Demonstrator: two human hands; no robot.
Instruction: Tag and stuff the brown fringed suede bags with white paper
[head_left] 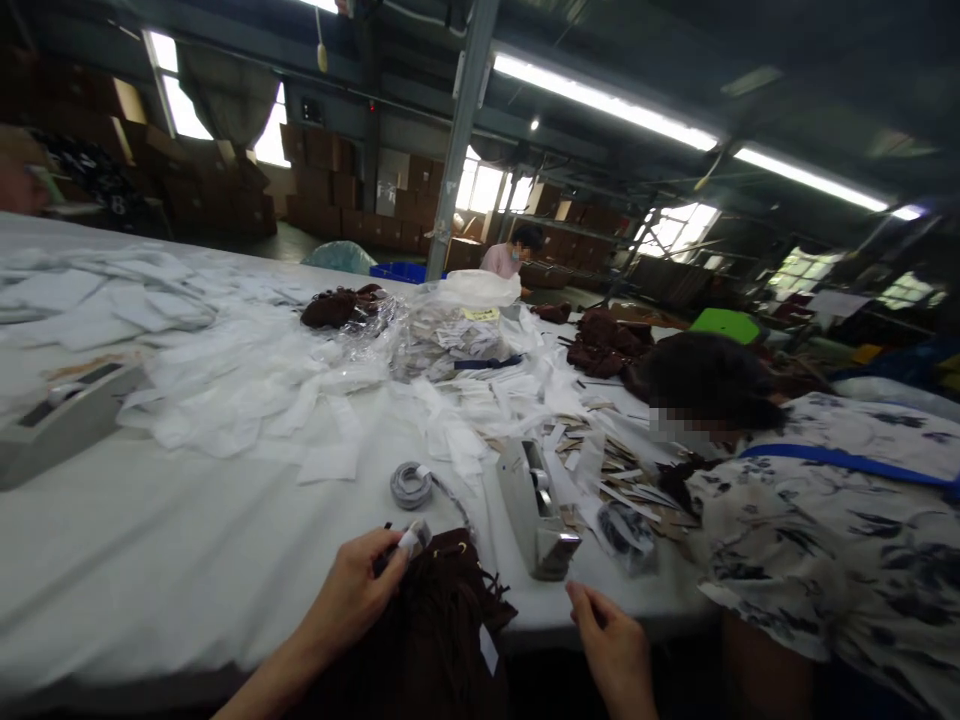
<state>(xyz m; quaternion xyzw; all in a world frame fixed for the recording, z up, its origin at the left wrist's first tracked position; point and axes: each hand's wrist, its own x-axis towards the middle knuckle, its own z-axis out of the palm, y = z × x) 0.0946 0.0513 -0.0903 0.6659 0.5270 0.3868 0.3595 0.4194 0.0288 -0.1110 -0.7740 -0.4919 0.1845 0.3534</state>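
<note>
My left hand (352,595) is closed in a pinch on a small white tag (414,538) with a dark string, at the top of a dark brown fringed garment (435,625) that hangs over the table's near edge. My right hand (611,645) hovers just right of the garment with fingers loosely curled and nothing visible in them. A grey tape dispenser (540,510) stands on the white table (150,560) between the hands, and a coil of grey cord (410,485) lies just beyond my left hand.
White paper sheets (247,380) and clear plastic bags (450,335) cover the table's middle. Another grey dispenser (60,420) sits at the left. A person in a floral top (840,510) leans over the table at right. Brown garments (604,350) are piled further back, where another person (510,255) stands.
</note>
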